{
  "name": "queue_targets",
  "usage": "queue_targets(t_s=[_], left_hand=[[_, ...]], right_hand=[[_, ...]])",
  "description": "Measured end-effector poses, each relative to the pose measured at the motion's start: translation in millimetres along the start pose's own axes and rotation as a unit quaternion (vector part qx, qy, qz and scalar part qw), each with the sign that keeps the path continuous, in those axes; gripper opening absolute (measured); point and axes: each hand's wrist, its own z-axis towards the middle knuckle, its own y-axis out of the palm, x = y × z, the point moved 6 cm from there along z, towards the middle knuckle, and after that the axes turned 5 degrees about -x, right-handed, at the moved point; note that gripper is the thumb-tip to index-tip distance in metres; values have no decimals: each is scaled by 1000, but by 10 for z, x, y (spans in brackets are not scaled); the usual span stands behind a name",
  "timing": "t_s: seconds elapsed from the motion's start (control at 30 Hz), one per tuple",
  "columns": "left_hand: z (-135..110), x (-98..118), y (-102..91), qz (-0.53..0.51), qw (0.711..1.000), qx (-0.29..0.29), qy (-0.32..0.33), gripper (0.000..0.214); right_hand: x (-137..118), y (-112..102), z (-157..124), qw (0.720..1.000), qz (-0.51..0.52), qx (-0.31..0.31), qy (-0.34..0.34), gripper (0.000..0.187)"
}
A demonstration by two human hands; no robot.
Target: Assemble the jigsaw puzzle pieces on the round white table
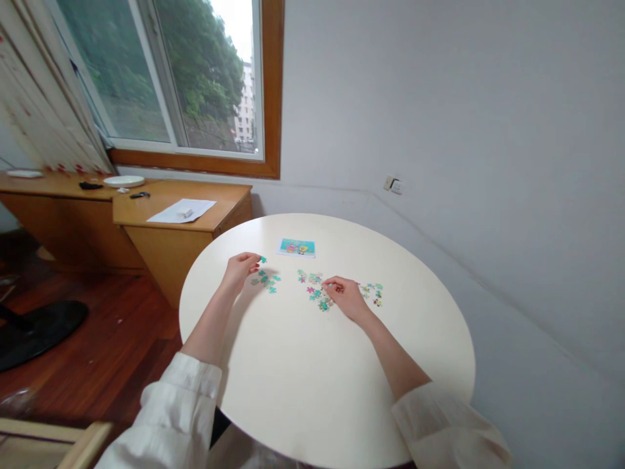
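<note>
Between the thumb and fingers of my left hand [241, 268] is a teal jigsaw puzzle piece [263, 259], held above the table. Just below it lies a small group of teal puzzle pieces [267, 281]. My right hand [344, 294] is over the middle heap of mixed puzzle pieces [312, 293], its fingertips pinched together at the heap's edge. Whether a piece is between those fingertips is too small to tell. Another loose group of pieces [375, 292], partly yellow, lies to the right of that hand. Behind the heaps is a picture card [297, 247] with pink and yellow cartoon figures on teal.
Everything rests on a round white table [303, 378] close to the wall. A wooden desk [234, 195] at the left holds a paper sheet [176, 211] and a white plate [124, 181]. A wooden chair [83, 443] shows at the lower left.
</note>
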Motion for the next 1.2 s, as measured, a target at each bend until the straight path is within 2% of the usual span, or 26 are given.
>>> queue_targets(t_s=[0.2,0.53,0.8,1.07,1.2], left_hand=[[-8,-61,-13,-3,999,4,-35,24],[-38,-54,61,34,999,-22,-33,22],[-8,-59,17,68,998,-2,-2,26],[36,-36,-78,127,991,39,25,12],[38,-65,-163,148,987,63,8,7]], right_hand=[[-16,-1,-11,1000,-16,-3,-2,28],[-41,-1,-22,1000,-28,-10,2,28],[-31,4,-26,999,-39,-19,1,28],[-39,11,-34,999,-40,-24,-2,27],[-76,17,-40,999,-39,-27,4,26]])
